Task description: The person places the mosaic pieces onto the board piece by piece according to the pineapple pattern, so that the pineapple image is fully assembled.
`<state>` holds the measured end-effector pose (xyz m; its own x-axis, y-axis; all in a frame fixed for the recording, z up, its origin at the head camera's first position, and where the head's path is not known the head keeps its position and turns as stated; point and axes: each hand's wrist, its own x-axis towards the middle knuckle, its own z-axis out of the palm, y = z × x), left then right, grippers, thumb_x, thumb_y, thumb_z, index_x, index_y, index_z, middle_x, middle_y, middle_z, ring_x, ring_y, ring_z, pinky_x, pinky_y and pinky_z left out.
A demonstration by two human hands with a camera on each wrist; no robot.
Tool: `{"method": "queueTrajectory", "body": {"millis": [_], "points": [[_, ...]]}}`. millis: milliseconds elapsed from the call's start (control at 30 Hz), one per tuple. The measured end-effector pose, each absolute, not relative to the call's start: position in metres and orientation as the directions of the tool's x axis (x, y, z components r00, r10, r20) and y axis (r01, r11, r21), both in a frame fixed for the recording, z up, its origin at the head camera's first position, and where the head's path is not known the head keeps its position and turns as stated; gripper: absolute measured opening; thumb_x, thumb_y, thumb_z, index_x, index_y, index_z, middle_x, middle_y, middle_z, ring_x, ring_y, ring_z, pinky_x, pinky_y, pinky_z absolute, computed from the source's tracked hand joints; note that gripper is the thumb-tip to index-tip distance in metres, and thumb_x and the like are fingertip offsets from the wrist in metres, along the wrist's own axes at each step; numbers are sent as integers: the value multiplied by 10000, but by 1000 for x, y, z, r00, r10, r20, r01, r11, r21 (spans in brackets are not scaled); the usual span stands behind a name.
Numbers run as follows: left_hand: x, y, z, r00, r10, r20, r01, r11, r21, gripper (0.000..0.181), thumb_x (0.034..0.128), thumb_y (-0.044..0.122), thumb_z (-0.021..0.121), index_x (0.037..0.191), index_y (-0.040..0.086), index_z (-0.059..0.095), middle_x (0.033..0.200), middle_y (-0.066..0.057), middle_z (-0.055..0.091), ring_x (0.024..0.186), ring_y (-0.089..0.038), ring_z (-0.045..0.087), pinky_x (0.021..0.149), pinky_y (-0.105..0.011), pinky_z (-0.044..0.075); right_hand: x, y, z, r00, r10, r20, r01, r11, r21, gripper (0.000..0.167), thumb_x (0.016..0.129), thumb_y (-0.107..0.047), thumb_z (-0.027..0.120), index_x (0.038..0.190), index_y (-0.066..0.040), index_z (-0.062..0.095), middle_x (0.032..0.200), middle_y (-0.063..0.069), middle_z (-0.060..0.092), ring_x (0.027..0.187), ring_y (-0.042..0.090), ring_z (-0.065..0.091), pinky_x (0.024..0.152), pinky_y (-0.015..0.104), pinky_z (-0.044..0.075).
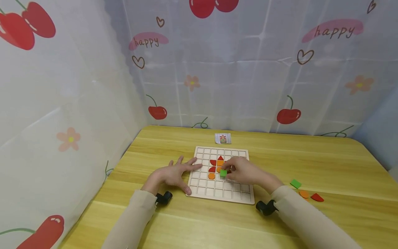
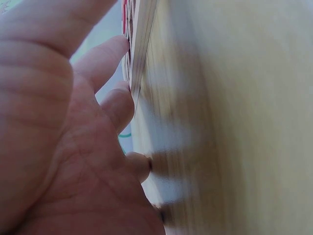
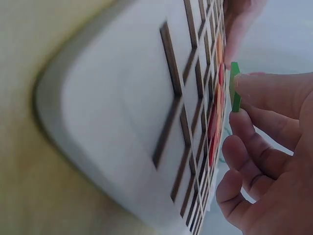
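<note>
A wooden grid board (image 1: 205, 191) lies on the table. Over its middle my right hand (image 1: 245, 171) pinches a green square tile (image 1: 223, 173) between thumb and fingers; the right wrist view shows the tile (image 3: 235, 87) held just off the board's surface. On the board sit an orange square (image 1: 220, 163), an orange circle (image 1: 211, 176), a red triangle (image 1: 220, 158) and two red rounded tiles (image 1: 212, 169). Another orange tile is partly covered by the green one. My left hand (image 1: 174, 174) is spread out, its thumb and fingertips resting on the board's left edge.
Right of the board lie a loose green square (image 1: 295, 183), orange round tiles (image 1: 304, 194) and a red rounded tile (image 1: 317, 197). Behind the board is a small card (image 1: 223, 138) with a coloured pattern on a grid. A printed curtain (image 1: 217, 69) hangs behind the table.
</note>
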<state>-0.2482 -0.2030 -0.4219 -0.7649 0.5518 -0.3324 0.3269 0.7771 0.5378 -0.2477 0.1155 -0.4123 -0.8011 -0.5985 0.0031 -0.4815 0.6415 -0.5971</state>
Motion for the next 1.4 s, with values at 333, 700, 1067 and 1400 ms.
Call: {"method": "queueTrajectory", "body": {"millis": [333, 700, 1067, 1400], "points": [[-247, -203, -420, -765, 555, -326, 335, 775, 536, 1042, 714, 472, 899, 1591, 454, 337, 1748, 131, 41, 1590, -399, -176, 1228, -684, -126, -242, 101, -420, -791, -612, 11, -505, 642, -578, 107, 904, -59, 728, 957, -151, 731, 950, -45, 689, 882, 115, 592, 847, 326, 526], [-247, -202, -418, -765, 553, -331, 322, 773, 547, 1036, 718, 455, 902, 1592, 442, 345, 1749, 122, 49, 1588, -400, -182, 1225, -682, -137, -235, 106, -416, -776, -627, 63, -563, 644, -518, 111, 920, -65, 711, 962, -149, 771, 930, -56, 658, 844, 98, 561, 785, 286, 502], [-247, -202, -421, -766, 548, -337, 314, 776, 548, 1045, 720, 451, 900, 1594, 455, 329, 1745, 144, 30, 1590, -374, -192, 1231, -669, -141, -230, 142, -404, -819, -574, 18, -478, 665, -574, 104, 935, -106, 729, 1028, -115, 775, 998, -20, 677, 867, 145, 540, 741, 265, 482], [-249, -203, -424, -768, 544, -338, 315, 781, 540, 1045, 715, 464, 900, 1590, 466, 329, 1743, 154, 37, 1594, -374, -179, 1235, -667, -132, -221, 196, -400, -852, -524, 11, -436, 696, -571, 145, 952, -113, 711, 1092, -92, 739, 990, -35, 675, 880, 141, 556, 750, 263, 505]]}}
